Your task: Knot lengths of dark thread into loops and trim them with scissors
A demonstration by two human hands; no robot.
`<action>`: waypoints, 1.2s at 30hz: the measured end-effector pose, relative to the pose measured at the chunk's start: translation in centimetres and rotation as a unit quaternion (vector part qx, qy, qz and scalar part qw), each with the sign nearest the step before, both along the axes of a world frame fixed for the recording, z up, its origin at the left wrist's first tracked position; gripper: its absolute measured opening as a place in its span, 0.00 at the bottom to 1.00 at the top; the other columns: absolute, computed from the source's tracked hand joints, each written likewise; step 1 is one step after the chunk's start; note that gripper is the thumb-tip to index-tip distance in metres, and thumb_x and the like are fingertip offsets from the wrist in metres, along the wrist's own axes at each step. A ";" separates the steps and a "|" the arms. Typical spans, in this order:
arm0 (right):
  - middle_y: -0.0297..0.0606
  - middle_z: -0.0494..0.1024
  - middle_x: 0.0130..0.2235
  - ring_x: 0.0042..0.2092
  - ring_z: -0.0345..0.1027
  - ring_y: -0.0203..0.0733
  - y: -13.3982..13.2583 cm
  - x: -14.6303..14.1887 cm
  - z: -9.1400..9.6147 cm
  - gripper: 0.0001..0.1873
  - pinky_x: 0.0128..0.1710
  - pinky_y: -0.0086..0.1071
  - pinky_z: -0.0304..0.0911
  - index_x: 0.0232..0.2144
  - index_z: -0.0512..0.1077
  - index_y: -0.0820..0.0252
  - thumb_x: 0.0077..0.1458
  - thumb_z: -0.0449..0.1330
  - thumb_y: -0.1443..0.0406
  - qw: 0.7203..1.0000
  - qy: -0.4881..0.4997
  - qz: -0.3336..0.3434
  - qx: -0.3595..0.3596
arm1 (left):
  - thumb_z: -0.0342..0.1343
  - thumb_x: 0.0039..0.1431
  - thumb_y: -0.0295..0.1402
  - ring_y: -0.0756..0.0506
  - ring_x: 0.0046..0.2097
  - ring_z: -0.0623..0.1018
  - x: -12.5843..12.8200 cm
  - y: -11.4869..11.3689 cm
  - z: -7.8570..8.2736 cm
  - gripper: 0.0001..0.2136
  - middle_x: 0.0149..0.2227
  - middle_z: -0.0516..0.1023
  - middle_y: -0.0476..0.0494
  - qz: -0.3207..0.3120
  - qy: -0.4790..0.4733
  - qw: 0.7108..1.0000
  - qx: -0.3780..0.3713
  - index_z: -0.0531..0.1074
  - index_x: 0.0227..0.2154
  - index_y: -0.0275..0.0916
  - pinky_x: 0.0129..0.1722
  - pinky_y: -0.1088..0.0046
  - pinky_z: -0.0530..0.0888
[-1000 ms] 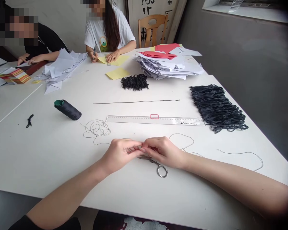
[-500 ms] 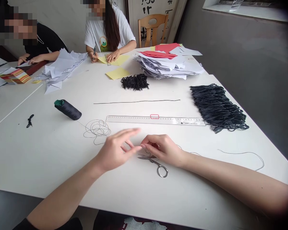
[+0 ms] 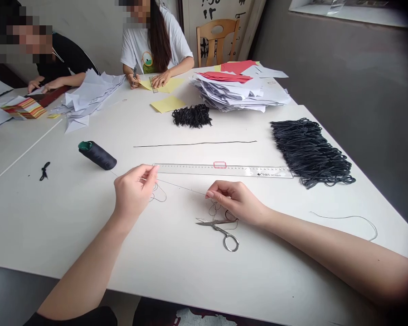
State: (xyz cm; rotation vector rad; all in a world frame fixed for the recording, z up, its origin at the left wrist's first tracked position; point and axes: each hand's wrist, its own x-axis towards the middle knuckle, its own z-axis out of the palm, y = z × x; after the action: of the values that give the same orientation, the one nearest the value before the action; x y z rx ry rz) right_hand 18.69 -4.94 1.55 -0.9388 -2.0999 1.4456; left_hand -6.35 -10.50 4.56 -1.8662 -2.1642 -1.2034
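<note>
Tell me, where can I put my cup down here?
The table is bare between the scissors and the near edge, and left of the left hand. It's crowded around the thread, ruler and far paper stack.

My left hand (image 3: 133, 189) has its back toward me, thumb and forefinger pinched tight at the tips, the other fingers curled in. My right hand (image 3: 238, 201) is well apart from it, knuckles up, thumb and forefinger pinched too. My bare left forearm (image 3: 85, 267) reaches in from below, my bare right forearm (image 3: 326, 253) from the right.
</note>
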 end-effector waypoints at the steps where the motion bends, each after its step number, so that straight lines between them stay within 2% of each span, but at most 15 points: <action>1: 0.31 0.62 0.23 0.24 0.51 0.32 0.0 0.1 0.0 0.20 0.23 0.28 0.51 0.29 0.69 0.62 0.61 0.52 0.51 1.000 -0.010 0.007 0.011 | 0.54 0.60 0.36 0.49 0.27 0.78 -0.5 0.2 0.0 0.10 0.23 0.76 0.50 0.016 0.021 0.999 0.020 0.74 0.26 0.39 0.31 0.74 0.74; 6: 0.32 0.65 0.23 0.24 0.52 0.32 0.2 0.4 0.2 0.18 0.25 0.28 0.53 0.30 0.70 0.61 0.61 0.52 0.53 0.999 -0.030 0.004 0.040 | 0.55 0.58 0.36 0.44 0.38 0.77 -2.6 0.7 0.2 0.08 0.41 0.76 0.41 0.076 0.109 0.991 0.014 0.75 0.35 0.38 0.38 0.69 0.75; 9: 0.31 0.63 0.23 0.23 0.51 0.32 0.1 0.2 0.1 0.18 0.24 0.28 0.52 0.29 0.69 0.61 0.61 0.52 0.54 0.999 -0.032 -0.007 0.041 | 0.55 0.57 0.36 0.45 0.36 0.77 -1.6 0.4 0.2 0.12 0.49 0.73 0.39 0.080 0.129 0.988 -0.021 0.73 0.43 0.40 0.38 0.67 0.74; 10: 0.30 0.63 0.22 0.23 0.51 0.32 0.1 0.1 0.1 0.18 0.24 0.28 0.52 0.29 0.69 0.61 0.61 0.52 0.54 0.999 -0.032 -0.003 0.041 | 0.55 0.58 0.35 0.47 0.35 0.77 -0.8 0.1 0.2 0.13 0.52 0.71 0.39 0.046 0.113 0.992 -0.028 0.72 0.46 0.41 0.36 0.68 0.75; 12: 0.30 0.63 0.22 0.23 0.51 0.31 -0.2 -0.1 0.0 0.17 0.24 0.27 0.52 0.29 0.69 0.61 0.62 0.52 0.55 0.999 -0.024 0.014 0.041 | 0.54 0.58 0.35 0.50 0.32 0.76 1.5 -0.7 -0.2 0.15 0.55 0.69 0.40 -0.102 0.038 0.991 -0.083 0.71 0.48 0.43 0.31 0.72 0.75; 14: 0.30 0.65 0.22 0.23 0.52 0.31 -0.6 -0.2 0.0 0.17 0.24 0.27 0.52 0.29 0.69 0.62 0.62 0.52 0.56 0.998 -0.004 0.036 0.041 | 0.55 0.57 0.36 0.50 0.33 0.77 4.0 -1.6 -0.7 0.16 0.56 0.69 0.40 -0.257 -0.072 0.945 -0.190 0.70 0.50 0.44 0.26 0.75 0.75; 17: 0.32 0.69 0.24 0.24 0.56 0.31 -1.0 -0.1 0.0 0.15 0.24 0.26 0.54 0.30 0.71 0.62 0.62 0.53 0.58 0.996 0.024 0.073 0.038 | 0.56 0.58 0.36 0.48 0.37 0.78 6.2 -2.4 -1.2 0.12 0.43 0.78 0.44 -0.319 -0.181 0.894 -0.259 0.73 0.45 0.42 0.29 0.76 0.77; 19: 0.33 0.70 0.24 0.24 0.57 0.31 -1.0 -0.1 0.0 0.14 0.24 0.26 0.55 0.32 0.72 0.63 0.61 0.53 0.59 0.996 0.023 0.080 0.038 | 0.54 0.59 0.37 0.49 0.32 0.77 6.0 -2.3 -1.2 0.07 0.33 0.79 0.47 -0.288 -0.188 0.904 -0.254 0.75 0.35 0.41 0.29 0.76 0.75; 21: 0.31 0.68 0.23 0.23 0.55 0.31 -0.8 0.0 0.1 0.14 0.24 0.26 0.54 0.32 0.71 0.62 0.61 0.53 0.58 0.998 0.009 0.058 0.036 | 0.54 0.59 0.36 0.50 0.27 0.74 4.3 -1.8 -0.8 0.09 0.27 0.77 0.49 -0.218 -0.129 0.942 -0.218 0.75 0.27 0.41 0.26 0.76 0.72; 24: 0.28 0.61 0.20 0.21 0.52 0.31 -0.4 -0.1 0.1 0.15 0.23 0.27 0.52 0.30 0.69 0.61 0.61 0.52 0.57 1.000 -0.011 -0.009 0.022 | 0.55 0.56 0.33 0.48 0.22 0.71 0.2 -0.5 0.2 0.06 0.22 0.75 0.50 0.011 0.038 0.992 -0.120 0.73 0.24 0.43 0.22 0.74 0.65; 26: 0.27 0.59 0.19 0.21 0.51 0.31 -0.3 -0.2 0.2 0.16 0.22 0.27 0.50 0.29 0.68 0.60 0.61 0.52 0.55 0.999 -0.014 -0.038 0.011 | 0.55 0.54 0.31 0.47 0.20 0.69 -2.2 0.1 0.7 0.06 0.20 0.74 0.48 0.131 0.125 0.980 -0.085 0.74 0.24 0.43 0.20 0.73 0.60; 28: 0.28 0.60 0.20 0.21 0.51 0.32 -0.3 -0.3 0.1 0.17 0.22 0.27 0.50 0.28 0.67 0.60 0.61 0.52 0.54 0.999 -0.010 -0.039 0.000 | 0.53 0.54 0.29 0.46 0.21 0.69 -3.1 0.4 0.8 0.06 0.26 0.78 0.45 0.147 0.161 0.973 -0.081 0.76 0.29 0.44 0.20 0.71 0.60; 30: 0.29 0.61 0.21 0.22 0.51 0.32 -0.5 -0.4 0.1 0.17 0.23 0.27 0.51 0.29 0.67 0.60 0.61 0.52 0.53 1.000 -0.004 -0.025 -0.012 | 0.52 0.54 0.28 0.47 0.22 0.71 -2.3 0.2 0.7 0.11 0.39 0.79 0.43 0.084 0.145 0.981 -0.096 0.76 0.39 0.44 0.23 0.69 0.66; 33: 0.30 0.64 0.22 0.23 0.54 0.32 -0.7 -0.4 0.2 0.18 0.24 0.27 0.53 0.29 0.67 0.61 0.61 0.52 0.53 1.000 0.008 -0.007 -0.028 | 0.51 0.57 0.29 0.52 0.24 0.72 0.9 -0.6 0.3 0.17 0.55 0.72 0.43 -0.089 0.037 0.986 -0.138 0.72 0.49 0.45 0.30 0.70 0.74; 36: 0.30 0.66 0.22 0.23 0.56 0.31 -0.8 -0.4 0.2 0.18 0.24 0.27 0.54 0.30 0.67 0.62 0.61 0.53 0.53 0.997 0.050 0.011 -0.061 | 0.54 0.58 0.33 0.50 0.32 0.78 4.1 -1.8 -0.1 0.19 0.59 0.66 0.40 -0.240 -0.123 0.939 -0.214 0.69 0.53 0.45 0.29 0.74 0.76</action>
State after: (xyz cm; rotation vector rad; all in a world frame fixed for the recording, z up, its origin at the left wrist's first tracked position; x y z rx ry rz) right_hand 18.25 -5.69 1.78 -0.8731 -1.9743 1.6137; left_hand -2.29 -12.26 4.46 -2.6820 -2.3214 -1.1431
